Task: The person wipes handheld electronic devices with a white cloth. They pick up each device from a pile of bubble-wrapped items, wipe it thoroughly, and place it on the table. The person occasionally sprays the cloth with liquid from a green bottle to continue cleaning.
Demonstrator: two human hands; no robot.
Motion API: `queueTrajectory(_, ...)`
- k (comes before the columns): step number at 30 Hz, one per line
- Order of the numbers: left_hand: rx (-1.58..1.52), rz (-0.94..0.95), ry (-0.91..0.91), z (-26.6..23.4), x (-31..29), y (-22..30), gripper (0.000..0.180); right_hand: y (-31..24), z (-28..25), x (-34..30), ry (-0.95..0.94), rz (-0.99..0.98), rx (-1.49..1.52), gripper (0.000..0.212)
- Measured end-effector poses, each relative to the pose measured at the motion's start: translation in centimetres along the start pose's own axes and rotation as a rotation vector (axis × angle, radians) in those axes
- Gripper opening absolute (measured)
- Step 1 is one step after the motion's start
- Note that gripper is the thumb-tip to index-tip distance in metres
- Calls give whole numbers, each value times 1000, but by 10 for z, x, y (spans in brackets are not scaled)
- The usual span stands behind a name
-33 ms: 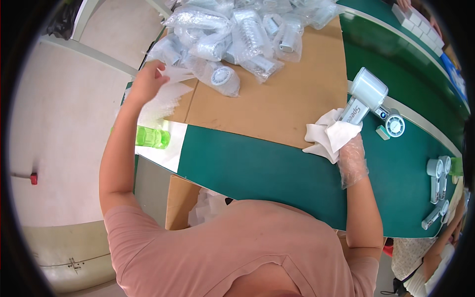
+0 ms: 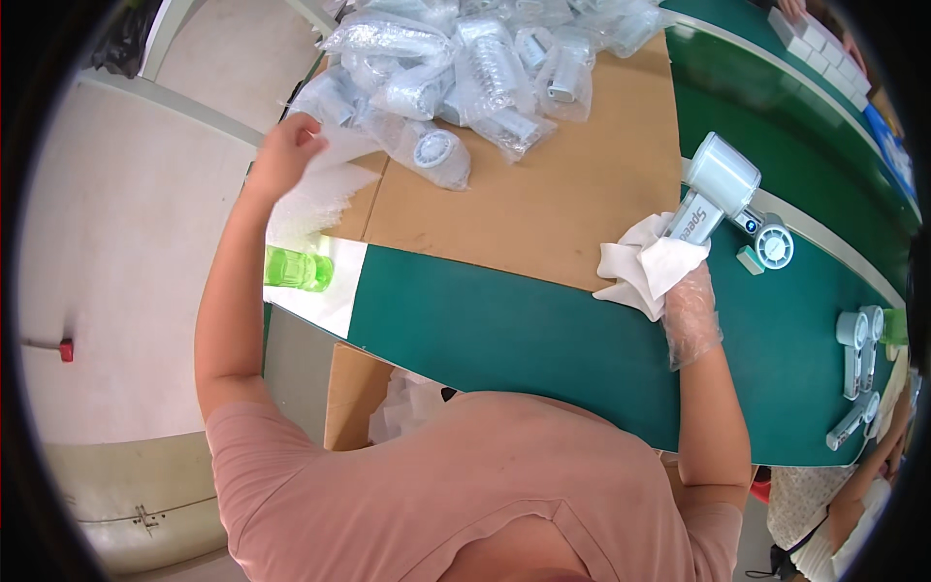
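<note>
My right hand (image 2: 690,296), in a clear plastic glove, is closed round a white cloth (image 2: 669,264) and the handle of a pale blue handheld fan (image 2: 725,175). The cloth wraps the lower handle; the thick cylindrical head points up and away. At the far left, my bare left hand (image 2: 288,155) has its thumb and fingers brought together over a stack of translucent white sheets (image 2: 308,206). A raised thin sheet (image 2: 339,145) runs from its fingertips. Beyond it lies a heap of bagged handheld fans (image 2: 446,73).
A smaller fan (image 2: 774,244) and a teal block (image 2: 751,259) lie beside the held fan. Several fans (image 2: 853,354) stand at the right near another person's arm (image 2: 853,500). A green cup (image 2: 299,269) lies left, by the cardboard (image 2: 543,213). White boxes (image 2: 819,53) sit far right.
My left hand has shifted slightly to the left and its fingers have drawn closer together. My right hand, the cloth and the fan stay where they were.
</note>
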State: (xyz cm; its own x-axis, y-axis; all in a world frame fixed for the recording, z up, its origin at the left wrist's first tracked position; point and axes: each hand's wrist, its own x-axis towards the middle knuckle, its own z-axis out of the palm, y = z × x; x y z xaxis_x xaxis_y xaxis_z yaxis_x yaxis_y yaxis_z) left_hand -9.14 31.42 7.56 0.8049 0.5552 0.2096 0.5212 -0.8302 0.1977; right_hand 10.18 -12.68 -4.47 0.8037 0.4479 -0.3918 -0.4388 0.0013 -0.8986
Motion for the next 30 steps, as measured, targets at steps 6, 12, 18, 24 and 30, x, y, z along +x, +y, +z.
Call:
queueTrajectory(6, -147, 104, 139, -45, 26, 1, 12, 1, 0, -1, -31, -29, 92, 52)
queueTrajectory(12, -149, 354, 652, -64, 31, 77, 12, 9, -5, 4, -64, -98, 35, 49)
queueTrajectory(18, -576, 549, 66, 58, -49, 186, 4, 18, -20, 14, -5, -375, -383, 49)
queueTrajectory(24, -443, 642, -222, 134, -81, 214, 21, 0, -23, 3, 6, -517, -379, 37)
queueTrajectory(30, -332, 561, -208, 150, -67, 223, 17, 15, -11, 14, -171, -495, -152, 51)
